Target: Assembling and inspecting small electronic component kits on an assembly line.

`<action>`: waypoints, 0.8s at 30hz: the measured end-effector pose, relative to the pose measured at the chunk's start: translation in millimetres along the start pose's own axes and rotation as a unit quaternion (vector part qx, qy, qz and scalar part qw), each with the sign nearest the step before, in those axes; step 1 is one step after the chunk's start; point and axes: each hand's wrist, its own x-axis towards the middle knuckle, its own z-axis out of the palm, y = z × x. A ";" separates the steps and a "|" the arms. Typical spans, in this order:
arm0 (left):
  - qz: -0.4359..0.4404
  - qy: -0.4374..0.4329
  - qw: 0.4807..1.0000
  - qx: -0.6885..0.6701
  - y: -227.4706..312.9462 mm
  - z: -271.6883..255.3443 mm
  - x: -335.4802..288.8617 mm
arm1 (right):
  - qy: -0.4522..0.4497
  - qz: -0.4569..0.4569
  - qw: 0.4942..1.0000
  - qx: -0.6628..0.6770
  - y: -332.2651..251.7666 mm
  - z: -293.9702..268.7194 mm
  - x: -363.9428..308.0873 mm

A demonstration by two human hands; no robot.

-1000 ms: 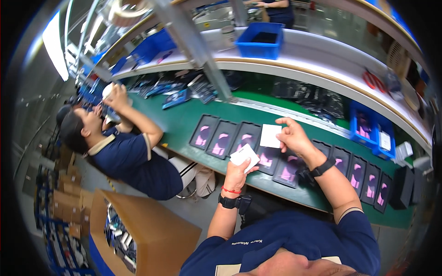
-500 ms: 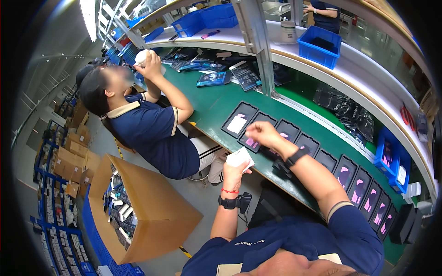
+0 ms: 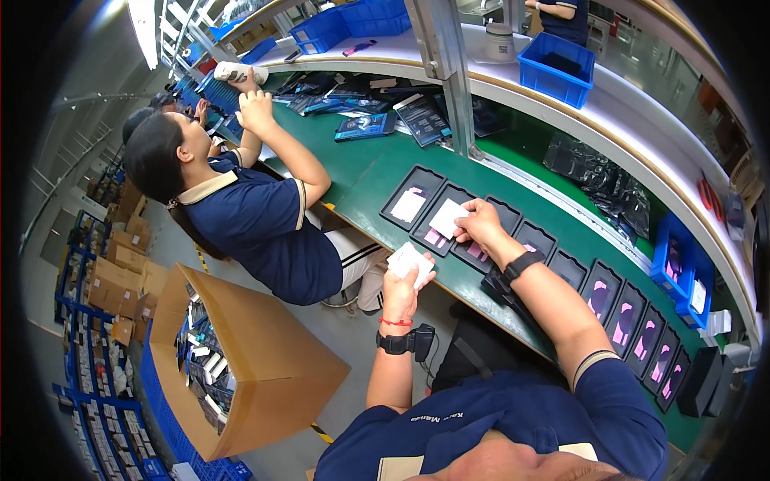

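Observation:
My left hand (image 3: 401, 295) is closed round a small stack of white cards (image 3: 407, 260) by the front edge of the green table. Pinched in my right hand (image 3: 483, 225) is a single white card (image 3: 447, 217), held over a black tray (image 3: 459, 191) that has a pink piece (image 3: 435, 237) in it. To the left, another black tray (image 3: 434, 178) holds a white card (image 3: 407, 206) with a bit of pink beside it. Several more black trays run to the right, such as one tray (image 3: 567, 270) near my right wrist; many show pink pieces (image 3: 624, 322).
A co-worker (image 3: 249, 232) sits at my left, raising a white bottle (image 3: 241, 74). An open cardboard box (image 3: 281, 353) of packages stands on the floor. Flat packages (image 3: 365, 127) lie at the table's back; blue bins (image 3: 557, 70) sit on the shelf and at right.
My right hand has gained a white card and brought it over the second tray. My left hand has dipped slightly, its cards now fanned. The co-worker's bottle has tilted and moved left.

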 end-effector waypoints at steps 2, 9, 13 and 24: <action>0.002 0.002 1.000 0.009 -0.5 -0.6 -1.8 | 0.000 -0.008 1.000 -0.027 2.8 2.6 4.8; 0.027 0.001 0.998 0.050 -4.9 2.3 -3.6 | 0.009 -0.026 0.991 -0.132 -1.9 9.3 2.2; 0.015 -0.008 0.998 0.066 -5.1 9.5 -1.5 | 0.088 -0.257 0.902 -0.335 -11.2 2.4 -20.8; -0.013 -0.132 0.991 0.002 -10.2 34.6 -1.2 | -0.154 -0.127 0.972 -0.126 5.0 -30.6 -49.5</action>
